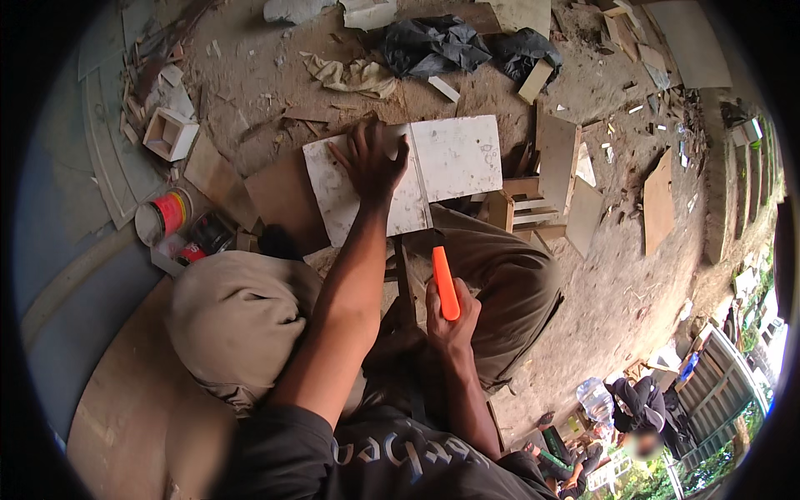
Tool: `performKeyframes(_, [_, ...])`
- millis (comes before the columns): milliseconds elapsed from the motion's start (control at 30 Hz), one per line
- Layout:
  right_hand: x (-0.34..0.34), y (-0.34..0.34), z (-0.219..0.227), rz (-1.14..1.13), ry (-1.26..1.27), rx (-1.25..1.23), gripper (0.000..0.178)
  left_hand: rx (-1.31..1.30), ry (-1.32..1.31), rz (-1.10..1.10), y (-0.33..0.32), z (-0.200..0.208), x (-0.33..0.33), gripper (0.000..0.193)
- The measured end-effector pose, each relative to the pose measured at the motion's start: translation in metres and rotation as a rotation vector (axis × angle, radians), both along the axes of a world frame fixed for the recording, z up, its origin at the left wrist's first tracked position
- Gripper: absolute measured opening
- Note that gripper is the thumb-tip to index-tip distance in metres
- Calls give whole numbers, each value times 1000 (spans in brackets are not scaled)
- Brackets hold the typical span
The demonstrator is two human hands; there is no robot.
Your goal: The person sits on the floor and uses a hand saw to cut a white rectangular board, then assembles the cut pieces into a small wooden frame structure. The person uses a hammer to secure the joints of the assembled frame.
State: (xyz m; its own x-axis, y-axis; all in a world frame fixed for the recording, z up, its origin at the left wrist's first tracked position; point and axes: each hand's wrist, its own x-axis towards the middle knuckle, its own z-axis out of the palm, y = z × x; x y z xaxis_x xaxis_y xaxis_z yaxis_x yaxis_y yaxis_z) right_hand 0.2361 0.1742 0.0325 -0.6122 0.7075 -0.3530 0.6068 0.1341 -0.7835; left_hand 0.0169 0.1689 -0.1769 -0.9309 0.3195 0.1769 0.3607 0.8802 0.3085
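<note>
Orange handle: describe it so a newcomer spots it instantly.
Start at the pale, stained board under the left hand. Just below its lower edge, the right hand grips the orange handle. Its slim, smooth shape and plain, bright orange set it apart from the brown trousers beside it.

My right hand [452, 321] is wrapped around the handle [446, 283], and ahead of it, slightly to the left, my left hand [372, 162] rests on the board [454, 158]. Beyond that hand lie a cloth [354, 77] and a plastic bag [435, 46]; well to its left sit a box [171, 135] and, nearer me, a tin [172, 212]. Ahead and right of my right-hand grip, past the board, is a panel [557, 150].
</note>
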Motion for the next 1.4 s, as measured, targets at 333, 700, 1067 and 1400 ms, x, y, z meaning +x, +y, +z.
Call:
performKeyframes(333, [2,10,3,14,44,-30,20,26,-37,-3,2,4,0,63])
performKeyframes(700, [2,9,-2,15,-31,-8,24,48,-7,-1,0,-1,-1,71])
performKeyframes(1067, [2,3,-1,-46,35,-36,25,7,-27,-5,2,1,2,73])
performKeyframes(1400, [2,4,-3,-32,-2,-89,23,0,-38,-5,2,-2,1,73])
